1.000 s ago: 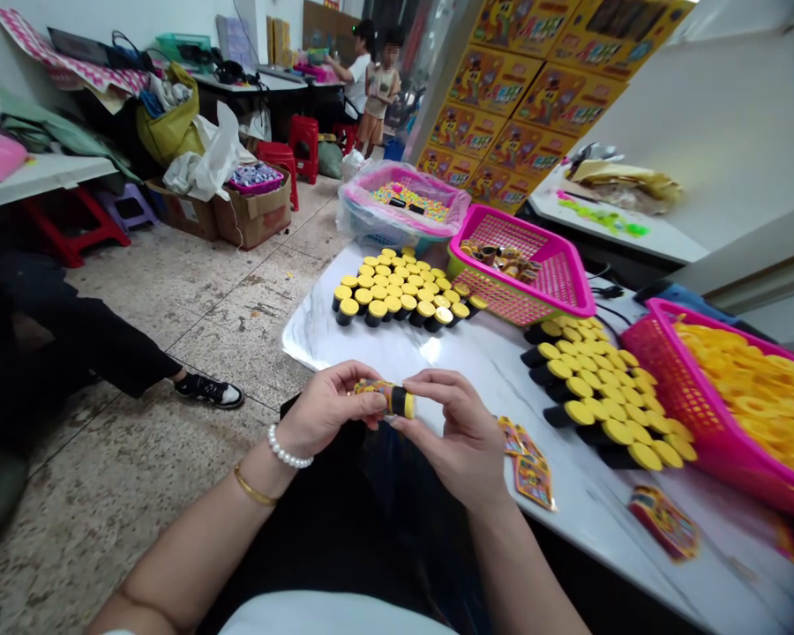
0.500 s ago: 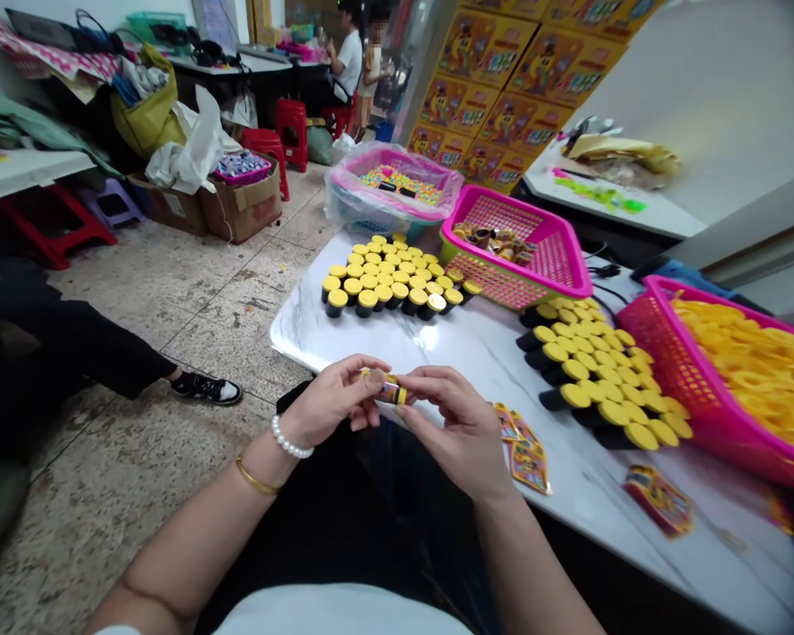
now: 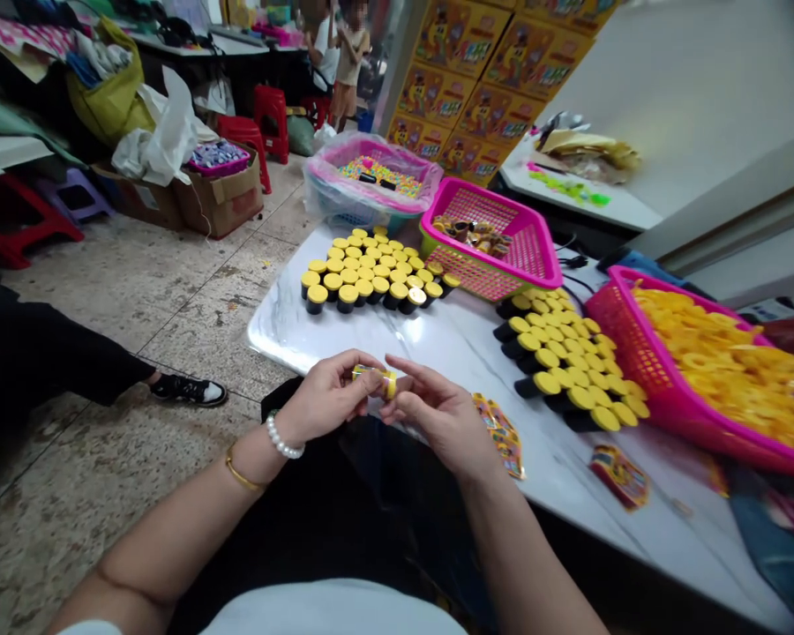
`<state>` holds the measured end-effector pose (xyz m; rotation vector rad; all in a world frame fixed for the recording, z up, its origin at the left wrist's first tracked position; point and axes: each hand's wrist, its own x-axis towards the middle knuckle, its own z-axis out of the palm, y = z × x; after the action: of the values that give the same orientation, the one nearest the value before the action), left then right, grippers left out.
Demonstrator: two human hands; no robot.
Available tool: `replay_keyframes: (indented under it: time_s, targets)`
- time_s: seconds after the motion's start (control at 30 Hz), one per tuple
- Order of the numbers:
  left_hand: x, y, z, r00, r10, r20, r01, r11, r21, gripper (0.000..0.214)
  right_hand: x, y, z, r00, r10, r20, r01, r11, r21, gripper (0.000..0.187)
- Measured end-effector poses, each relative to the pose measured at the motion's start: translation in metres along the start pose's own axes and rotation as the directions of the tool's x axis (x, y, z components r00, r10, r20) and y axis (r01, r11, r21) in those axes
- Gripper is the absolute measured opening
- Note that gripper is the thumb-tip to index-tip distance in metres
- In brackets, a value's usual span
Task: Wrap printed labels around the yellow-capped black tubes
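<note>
My left hand (image 3: pixel 334 397), wearing a pearl bracelet, pinches a small canister (image 3: pixel 389 383) with a yellow end and a printed label. Its body is partly hidden by the thumb and fingers. My right hand (image 3: pixel 440 410) is close at the yellow end, index finger stretched out above it and the thumb below; whether the thumb touches is hard to see. Just right of that hand, printed labels (image 3: pixel 499 432) lie at the table edge. Another stack of labels (image 3: pixel 620 476) is farther right. Black canisters with yellow lids (image 3: pixel 370 269) stand grouped on the white table (image 3: pixel 284 331).
A second group of yellow-lidded canisters (image 3: pixel 575 357) lies tilted at right. Behind are a pink basket (image 3: pixel 533 256) of wrapped pieces and a plastic-lined basket (image 3: pixel 324 181) of colourful bits. A pink basket (image 3: pixel 668 370) holds yellow parts. A person's shoe (image 3: pixel 191 389) rests on the floor at left.
My right index finger has lifted from the canister and straightened, and that hand's grip has loosened. My left hand still holds the canister. The view has shifted slightly right.
</note>
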<state>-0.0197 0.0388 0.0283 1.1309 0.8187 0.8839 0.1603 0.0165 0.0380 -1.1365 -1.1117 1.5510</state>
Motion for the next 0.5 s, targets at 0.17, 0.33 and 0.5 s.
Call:
replay_keyframes:
  time_s: [0.17,0.33,0.5]
  targets:
    - [-0.002,0.002,-0.002,0.986,-0.094,0.140,0.127,0.960,-0.248,0.050,0.003,0.008,0.007,0.983,-0.178,-0.046,0.181,0.982,0.054,0.014]
    - [-0.004,0.000,0.000,0.972,-0.234,0.036,0.235,0.937,-0.259,0.055,0.003,0.017,0.015,0.953,-0.278,-0.118,0.275,0.961,-0.037,0.013]
    - [-0.002,-0.003,0.002,0.965,-0.246,0.089,0.261,0.892,-0.370,0.056,0.002,0.014,0.012,0.891,-0.441,-0.110,0.412,0.886,-0.215,0.008]
